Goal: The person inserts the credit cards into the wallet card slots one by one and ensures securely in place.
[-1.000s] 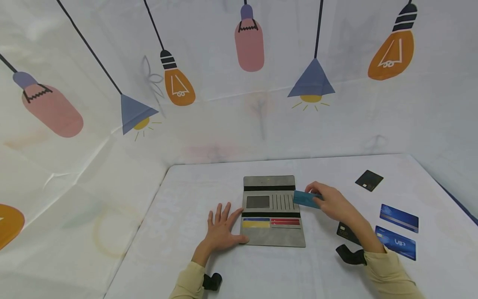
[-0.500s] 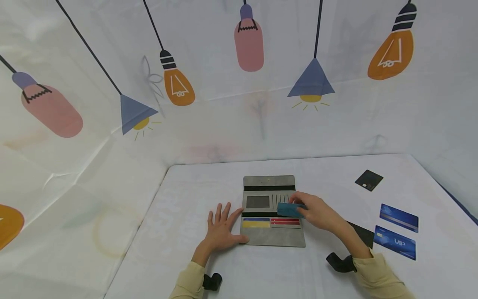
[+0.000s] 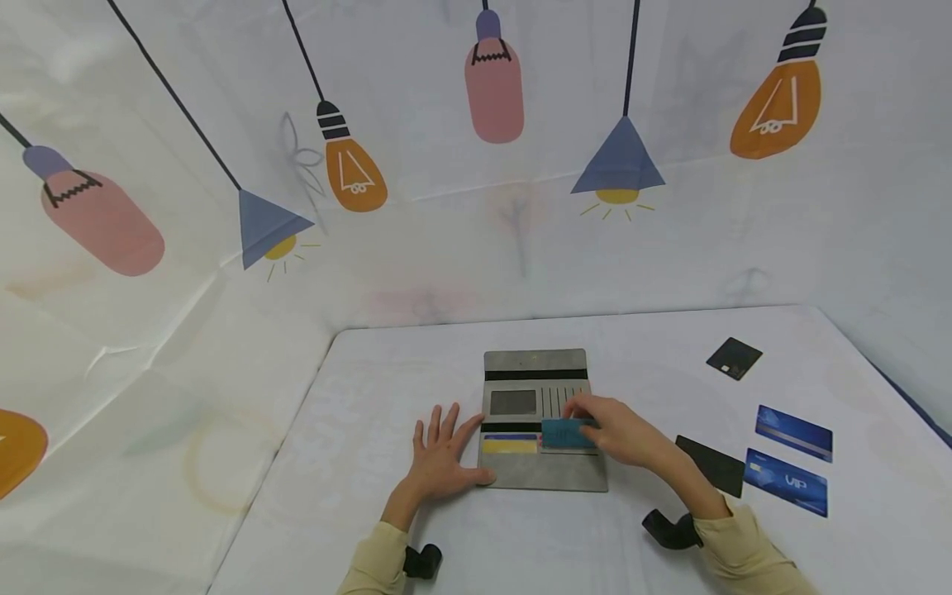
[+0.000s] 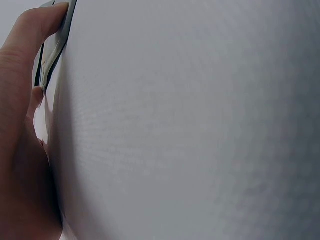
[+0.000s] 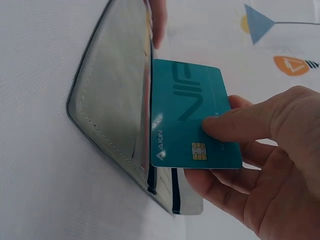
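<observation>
A grey wallet [image 3: 543,477] lies unfolded on the white table, with yellow, blue and red cards tucked in its lower slots. My right hand [image 3: 621,430] pinches a teal card [image 5: 187,117] between thumb and fingers. In the right wrist view the card's long edge is right at the slots of the wallet's near panel, chip side facing the camera. My left hand [image 3: 442,463] lies with fingers spread at the wallet's left side, its thumb on the lower left edge. In the left wrist view only the thumb side of that hand shows against the wallet's edge.
To the right lie two blue cards, one marked VIP [image 3: 786,483] and one striped [image 3: 794,433]. A black card [image 3: 711,465] lies partly behind the right forearm; another black card [image 3: 735,359] is farther back. A wall sheet with printed lamps rises behind the table.
The right hand has carried the teal card left and toward the person, from the wallet's right edge to over its lower right slots. The left hand has stayed in place.
</observation>
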The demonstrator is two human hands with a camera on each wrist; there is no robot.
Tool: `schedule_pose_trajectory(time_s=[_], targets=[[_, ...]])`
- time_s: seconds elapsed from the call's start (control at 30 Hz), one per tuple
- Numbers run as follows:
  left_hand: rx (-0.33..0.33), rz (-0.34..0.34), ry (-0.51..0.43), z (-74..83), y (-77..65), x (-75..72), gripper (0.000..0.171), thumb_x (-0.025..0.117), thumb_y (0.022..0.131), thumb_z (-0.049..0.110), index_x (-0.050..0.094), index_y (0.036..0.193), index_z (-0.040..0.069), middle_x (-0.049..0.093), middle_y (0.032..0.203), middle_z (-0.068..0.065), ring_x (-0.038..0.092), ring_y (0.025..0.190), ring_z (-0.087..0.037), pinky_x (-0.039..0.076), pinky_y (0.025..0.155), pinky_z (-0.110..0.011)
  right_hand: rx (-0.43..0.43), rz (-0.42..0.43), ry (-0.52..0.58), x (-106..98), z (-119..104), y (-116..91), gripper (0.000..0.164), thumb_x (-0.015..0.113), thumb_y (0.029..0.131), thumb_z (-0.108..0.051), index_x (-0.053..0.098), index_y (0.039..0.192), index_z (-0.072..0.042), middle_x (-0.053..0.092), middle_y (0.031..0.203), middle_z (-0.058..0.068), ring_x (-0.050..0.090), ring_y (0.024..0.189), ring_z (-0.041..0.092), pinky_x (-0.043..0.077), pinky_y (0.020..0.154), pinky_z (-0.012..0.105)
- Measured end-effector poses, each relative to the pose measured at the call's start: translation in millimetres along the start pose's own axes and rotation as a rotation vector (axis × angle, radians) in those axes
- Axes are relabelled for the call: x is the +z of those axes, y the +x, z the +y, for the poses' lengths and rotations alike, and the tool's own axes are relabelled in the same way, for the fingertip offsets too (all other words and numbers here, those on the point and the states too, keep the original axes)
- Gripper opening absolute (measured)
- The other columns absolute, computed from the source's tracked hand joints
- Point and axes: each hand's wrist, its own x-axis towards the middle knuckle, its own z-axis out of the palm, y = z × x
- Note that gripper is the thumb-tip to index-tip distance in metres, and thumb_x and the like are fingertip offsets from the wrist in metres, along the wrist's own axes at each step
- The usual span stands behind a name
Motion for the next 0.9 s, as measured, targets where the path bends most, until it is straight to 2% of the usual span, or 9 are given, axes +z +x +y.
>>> schedule_pose_trajectory(time_s=[0.2, 0.6, 0.9], targets=[[-0.005, 0.004, -0.015, 0.3, -1.1, -0.7, 0.088, 0.070, 0.076, 0.062, 0.040, 0.151, 0.026, 0.021, 0.163, -0.016, 0.005, 0.150, -0.044, 0.001, 0.114, -0.068, -0.019, -0.027, -0.003, 6, -1, 1, 0.029, 0.061, 0.090, 0.006, 0.061, 0.111, -0.014, 0.066, 0.106, -0.001, 0.062, 0.099, 0.019, 0.054, 0.085, 0.041], [0.001, -0.001, -0.009, -2.7, 0.1, 1.0, 0.088, 0.069, 0.077, 0.063, 0.038, 0.152, 0.028, 0.019, 0.163, -0.016, 0.004, 0.150, -0.043, 0.001, 0.114, -0.068, -0.004, 0.005, -0.051, 11, -1, 2, 0.027, 0.063, 0.090, 0.005, 0.062, 0.111, -0.013, 0.067, 0.109, 0.002, 0.064, 0.101, 0.023, 0.054, 0.086, 0.044], [0.005, -0.003, -0.014, -2.2, 0.5, 1.1, 0.089, 0.069, 0.077, 0.062, 0.038, 0.152, 0.027, 0.019, 0.163, -0.016, 0.004, 0.150, -0.044, 0.001, 0.114, -0.068, 0.047, 0.023, -0.126, 15, 0, 2, 0.028, 0.069, 0.090, -0.003, 0.063, 0.116, -0.011, 0.065, 0.112, 0.003, 0.062, 0.104, 0.021, 0.052, 0.091, 0.045]])
